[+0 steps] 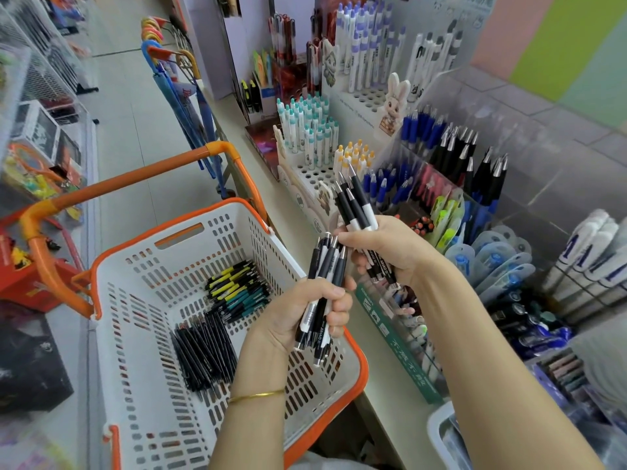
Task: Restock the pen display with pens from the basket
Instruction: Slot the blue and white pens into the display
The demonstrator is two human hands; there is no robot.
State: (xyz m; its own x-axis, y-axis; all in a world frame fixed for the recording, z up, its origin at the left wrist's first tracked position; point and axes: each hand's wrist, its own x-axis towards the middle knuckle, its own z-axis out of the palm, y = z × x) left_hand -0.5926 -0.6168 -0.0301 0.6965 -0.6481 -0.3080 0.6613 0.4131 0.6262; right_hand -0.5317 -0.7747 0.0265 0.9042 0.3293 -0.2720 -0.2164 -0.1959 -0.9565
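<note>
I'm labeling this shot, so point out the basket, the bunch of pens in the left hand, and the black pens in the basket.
basket (363, 366): head view, orange rim, right corner.
left bunch of pens (327, 262): head view, upper barrels.
black pens in the basket (203, 351): head view, middle of pile.

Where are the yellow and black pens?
Centre-left of the head view, the yellow and black pens lie in the far right corner of the white basket, beside the teal pens.

Blue umbrella, red box

Left grip and right grip each clench pens — fists close together.
</note>
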